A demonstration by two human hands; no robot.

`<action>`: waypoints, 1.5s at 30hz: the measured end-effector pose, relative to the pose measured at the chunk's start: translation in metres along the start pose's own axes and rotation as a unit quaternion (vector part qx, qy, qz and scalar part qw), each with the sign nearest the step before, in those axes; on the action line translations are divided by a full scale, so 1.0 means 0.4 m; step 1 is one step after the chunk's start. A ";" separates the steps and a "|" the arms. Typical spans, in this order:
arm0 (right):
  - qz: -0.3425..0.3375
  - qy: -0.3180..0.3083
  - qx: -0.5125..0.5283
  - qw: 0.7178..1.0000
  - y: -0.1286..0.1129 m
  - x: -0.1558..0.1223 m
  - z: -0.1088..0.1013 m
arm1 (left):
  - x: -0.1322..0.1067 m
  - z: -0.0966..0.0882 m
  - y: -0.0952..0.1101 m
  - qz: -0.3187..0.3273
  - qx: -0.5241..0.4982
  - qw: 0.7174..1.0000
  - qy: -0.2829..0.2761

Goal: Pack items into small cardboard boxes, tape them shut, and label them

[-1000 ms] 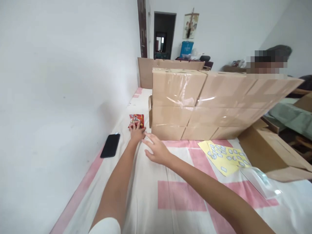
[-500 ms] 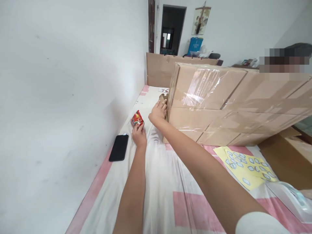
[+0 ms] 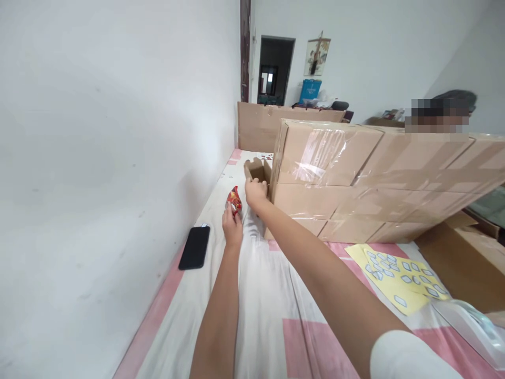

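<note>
My left hand [image 3: 232,223] pinches the lower edge of a small red snack packet [image 3: 234,199] just above the sheet. To its right, my right hand [image 3: 255,193] grips the near edge of a small open cardboard box [image 3: 257,171]. That box juts out at the left end of a large block of taped cardboard boxes [image 3: 315,197], and its inside shows. A narrow gap lies between the packet and the small box. Down and left of my left hand lies a black phone [image 3: 194,247], flat by the wall.
A white wall [image 3: 98,158] borders the left side. Behind stands an upright cardboard sheet [image 3: 272,123]. At right are yellow sheets with stickers [image 3: 402,276], a tape dispenser [image 3: 469,323] and an open carton [image 3: 465,266]. Another person's head [image 3: 450,110] shows beyond the boxes.
The small box now shows further out from the block's left end, its opening visible, with my right hand on its near edge. My left hand has carried the packet rightward, closer to it.
</note>
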State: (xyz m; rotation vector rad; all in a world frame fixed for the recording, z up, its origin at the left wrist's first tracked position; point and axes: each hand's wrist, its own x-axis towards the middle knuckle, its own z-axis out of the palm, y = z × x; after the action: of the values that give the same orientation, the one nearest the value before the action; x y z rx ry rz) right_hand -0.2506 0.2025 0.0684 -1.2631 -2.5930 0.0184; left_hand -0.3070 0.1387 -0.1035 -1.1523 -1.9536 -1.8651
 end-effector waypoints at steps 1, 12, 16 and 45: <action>-0.033 -0.006 0.005 0.999 -0.007 -0.017 0.003 | 0.003 0.001 0.008 0.005 -0.005 1.000 0.005; -0.243 0.093 0.313 0.913 -0.003 -0.286 -0.224 | 0.055 -0.252 0.394 0.113 0.032 0.989 0.088; -0.301 0.049 0.466 0.831 0.203 -0.554 -0.245 | -0.170 -0.360 0.596 0.239 0.102 0.966 -0.001; -0.072 0.318 0.315 0.891 0.692 -1.190 -0.156 | -0.788 -0.348 0.767 -0.166 0.166 0.859 -0.456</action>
State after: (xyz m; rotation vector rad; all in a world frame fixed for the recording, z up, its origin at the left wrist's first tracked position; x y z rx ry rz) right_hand 0.2585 -0.0008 -0.0114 -0.6779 -1.8654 0.3326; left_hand 0.0540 -0.1426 -0.0446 -1.8756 -2.9643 -1.0258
